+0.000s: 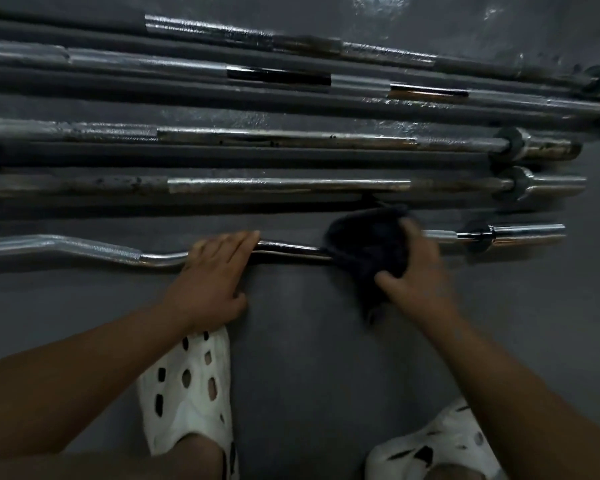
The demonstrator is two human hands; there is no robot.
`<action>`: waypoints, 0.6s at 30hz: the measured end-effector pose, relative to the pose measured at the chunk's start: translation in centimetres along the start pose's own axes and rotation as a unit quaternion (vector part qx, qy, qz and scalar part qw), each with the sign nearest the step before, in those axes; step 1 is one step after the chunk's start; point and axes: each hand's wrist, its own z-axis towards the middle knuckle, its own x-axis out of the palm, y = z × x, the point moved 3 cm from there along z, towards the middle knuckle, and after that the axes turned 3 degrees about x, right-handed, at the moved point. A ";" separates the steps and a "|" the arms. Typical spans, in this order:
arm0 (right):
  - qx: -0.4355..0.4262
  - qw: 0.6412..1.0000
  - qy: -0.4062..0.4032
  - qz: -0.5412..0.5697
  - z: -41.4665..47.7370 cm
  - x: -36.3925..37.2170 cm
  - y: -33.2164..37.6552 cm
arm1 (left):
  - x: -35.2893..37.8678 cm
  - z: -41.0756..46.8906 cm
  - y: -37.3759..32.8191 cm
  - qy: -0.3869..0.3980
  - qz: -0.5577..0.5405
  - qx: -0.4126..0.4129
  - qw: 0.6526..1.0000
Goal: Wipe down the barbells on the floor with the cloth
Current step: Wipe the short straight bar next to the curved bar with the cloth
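Note:
A chrome curl bar (94, 249) with a wavy shaft lies nearest me on the grey floor. My left hand (215, 271) rests flat on its middle, fingers straight and pointing right. My right hand (418, 271) grips a dark cloth (366, 244) wrapped over the bar's right part, thumb below and fingers above. The bar's right sleeve (527, 232) sticks out past the cloth. Several straight barbells lie in parallel rows beyond it, the closest one (284, 185) just above the cloth.
My two feet in white perforated clogs (187, 386) (440, 441) stand on the floor just below the curl bar. The far barbells (278, 76) run side by side up to the top of the view, with collars at the right end (513, 143).

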 end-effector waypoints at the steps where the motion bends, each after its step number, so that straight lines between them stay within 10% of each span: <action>1: 0.077 0.995 -0.039 0.051 0.4 -0.2 -0.5 | -0.1 0.1 0.0 0.000 0.000 0.000 1.000; 4: 0.165 0.978 -0.048 0.118 -0.9 2.7 3.2 | -0.2 0.1 -0.2 -0.001 -0.002 -0.003 1.000; 8: -0.075 0.982 0.172 -0.022 -5.2 5.7 9.8 | 0.0 0.1 -0.1 -0.007 0.003 0.003 1.000; 15: 0.034 0.997 0.025 -0.072 -2.3 3.9 6.1 | -0.3 0.1 -0.2 -0.003 0.008 -0.001 1.000; 18: -0.096 0.984 0.090 -0.123 -5.7 7.6 11.8 | -0.1 0.2 -0.2 -0.002 0.012 0.002 1.000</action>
